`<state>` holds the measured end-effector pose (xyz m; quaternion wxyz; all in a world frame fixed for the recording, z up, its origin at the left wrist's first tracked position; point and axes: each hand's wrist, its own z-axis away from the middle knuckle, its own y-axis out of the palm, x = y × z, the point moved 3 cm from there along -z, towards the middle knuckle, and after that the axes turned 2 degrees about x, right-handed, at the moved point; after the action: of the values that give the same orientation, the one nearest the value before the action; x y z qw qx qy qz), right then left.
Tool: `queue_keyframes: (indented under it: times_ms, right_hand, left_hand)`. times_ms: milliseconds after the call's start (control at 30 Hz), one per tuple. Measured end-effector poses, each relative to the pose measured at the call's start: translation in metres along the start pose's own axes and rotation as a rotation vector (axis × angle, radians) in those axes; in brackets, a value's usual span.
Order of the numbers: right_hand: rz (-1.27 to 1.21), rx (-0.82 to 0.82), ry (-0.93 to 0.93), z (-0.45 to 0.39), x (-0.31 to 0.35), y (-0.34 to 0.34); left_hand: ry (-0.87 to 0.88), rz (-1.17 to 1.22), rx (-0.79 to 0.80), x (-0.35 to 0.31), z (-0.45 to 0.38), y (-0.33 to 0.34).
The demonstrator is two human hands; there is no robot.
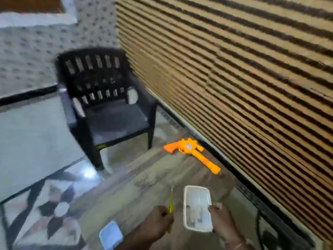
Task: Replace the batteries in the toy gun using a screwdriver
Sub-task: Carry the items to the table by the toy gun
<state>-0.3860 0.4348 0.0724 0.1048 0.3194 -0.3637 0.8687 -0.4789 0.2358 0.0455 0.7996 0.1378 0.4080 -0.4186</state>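
Far left: patterned floor tiles (59,208) w/ a dark star motif, a bright glare spot by the chair leg. Black plastic chair (106,105) stands behind, back to the dotted wall (36,56), nothing on the seat. Bottom edge, just left of the forearm: small pale blue-white lid or case (110,235), too blurred to say which. Left hand (158,221) is fisted around a slim yellow screwdriver (170,208), shaft tip pointing up and away from the person. Next to it a white rectangular tray (197,192), contents prob. batteries but smeared by motion blur. Right hand (220,219) grips the tray's near right edge, fingers curled over the rim; bracelet at the wrist. Orange toy gun (191,150) lies flat on the grey mat (144,177) further out, well apart from both hands, barrel toward the right, close to the base of the slatted wood wall (252,78) filling the right side.
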Motion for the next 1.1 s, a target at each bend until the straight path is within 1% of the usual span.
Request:
queue_keyframes:
  times_ms: [100,167,233,333,500,600,767,867,967,1100]
  right_hand:
    - [0.129,0.143,-0.086,-0.062,0.008,0.019]
    - [0.212,0.221,-0.155,-0.084,0.013,0.028]
    - [0.289,0.282,-0.235,-0.099,0.018,0.033]
    - [0.367,0.369,-0.335,-0.116,0.024,0.044]
    - [0.462,0.463,-0.357,-0.125,0.026,0.075]
    - [0.515,0.493,-0.354,-0.132,0.022,0.105]
    - [0.59,0.508,-0.273,-0.136,0.002,0.139]
    - [0.651,0.533,-0.272,-0.136,-0.007,0.165]
    - [0.666,0.525,-0.272,-0.139,-0.007,0.192]
    - [0.675,0.501,-0.277,-0.144,-0.007,0.22]
  left_hand:
    - [-0.101,0.07,-0.196,0.012,-0.017,0.005]
    - [-0.178,0.124,-0.34,0.017,-0.021,0.011]
    - [-0.251,0.146,-0.449,0.022,-0.023,0.018]
    - [-0.336,0.175,-0.507,0.031,-0.028,0.028]
    - [-0.43,0.237,-0.593,0.066,-0.034,0.031]
    - [-0.474,0.226,-0.605,0.084,-0.042,0.022]
    - [-0.565,0.216,-0.607,0.118,-0.058,0.012]
    - [-0.588,0.163,-0.571,0.136,-0.07,0.005]
    - [-0.594,0.091,-0.512,0.149,-0.086,-0.003]
    - [-0.612,0.068,-0.491,0.163,-0.103,-0.01]
